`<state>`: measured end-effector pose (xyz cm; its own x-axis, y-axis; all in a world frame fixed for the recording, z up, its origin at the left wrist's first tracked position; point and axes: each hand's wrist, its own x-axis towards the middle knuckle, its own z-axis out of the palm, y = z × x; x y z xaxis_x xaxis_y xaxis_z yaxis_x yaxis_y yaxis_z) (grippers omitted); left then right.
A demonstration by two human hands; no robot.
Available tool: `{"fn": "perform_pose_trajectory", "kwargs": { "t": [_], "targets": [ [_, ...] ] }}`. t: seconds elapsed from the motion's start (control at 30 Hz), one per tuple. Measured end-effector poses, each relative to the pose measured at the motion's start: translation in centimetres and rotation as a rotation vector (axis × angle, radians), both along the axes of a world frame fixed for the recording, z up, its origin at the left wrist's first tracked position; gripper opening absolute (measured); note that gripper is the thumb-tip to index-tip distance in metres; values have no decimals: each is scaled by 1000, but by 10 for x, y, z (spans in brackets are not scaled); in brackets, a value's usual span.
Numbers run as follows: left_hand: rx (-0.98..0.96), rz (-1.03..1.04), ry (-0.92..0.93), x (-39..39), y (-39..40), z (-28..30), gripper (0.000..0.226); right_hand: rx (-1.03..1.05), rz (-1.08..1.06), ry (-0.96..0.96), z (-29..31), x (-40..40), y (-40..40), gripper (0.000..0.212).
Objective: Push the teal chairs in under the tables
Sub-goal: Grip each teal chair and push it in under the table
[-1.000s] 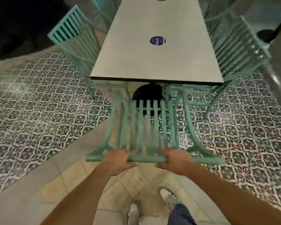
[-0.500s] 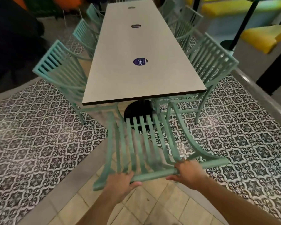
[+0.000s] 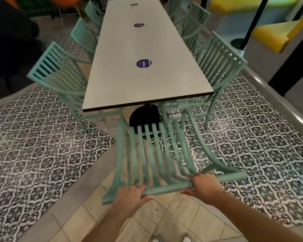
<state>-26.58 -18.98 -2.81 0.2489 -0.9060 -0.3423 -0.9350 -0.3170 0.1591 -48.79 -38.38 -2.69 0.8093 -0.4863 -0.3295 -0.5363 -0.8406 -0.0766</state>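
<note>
A teal slatted chair stands at the near end of a long grey table, its seat partly under the tabletop. My left hand grips the left part of the chair's top rail. My right hand grips the same rail further right. The backrest leans toward me and sits skewed, its right end further away. More teal chairs line both long sides: one at the near left, one at the near right, others behind them.
The table's black round base stands just beyond the chair seat. Patterned black-and-white tiles cover the floor on both sides; beige tiles lie under me. A grey kerb, black posts and yellow benches are at the right.
The view has lifted, showing the table's whole length. The chair's backrest has turned, its right end swinging away from me, and both hands have stayed on the top rail.
</note>
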Motion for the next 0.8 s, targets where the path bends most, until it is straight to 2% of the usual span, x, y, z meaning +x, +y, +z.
{"fn": "perform_pose_trajectory", "kwargs": {
  "t": [0.23,0.43,0.5,0.57,0.63,0.8],
  "targets": [
    [-14,19,15,-1,2,-8,114,-18,-1,3,-1,-3,0,90],
    [10,-34,-4,2,4,-2,113,-19,-14,46,-7,-4,5,91],
    [39,-22,1,0,4,4,95,-22,-29,54,-4,-4,8,86],
    [4,118,29,8,6,7,63,-24,-36,71,0,-4,11,79],
    [-13,255,39,26,12,15,49,-24,-38,90,1,-3,13,74],
    [37,84,-36,32,36,22,70,-40,-29,49,-3,-3,11,86]
  ]
}}
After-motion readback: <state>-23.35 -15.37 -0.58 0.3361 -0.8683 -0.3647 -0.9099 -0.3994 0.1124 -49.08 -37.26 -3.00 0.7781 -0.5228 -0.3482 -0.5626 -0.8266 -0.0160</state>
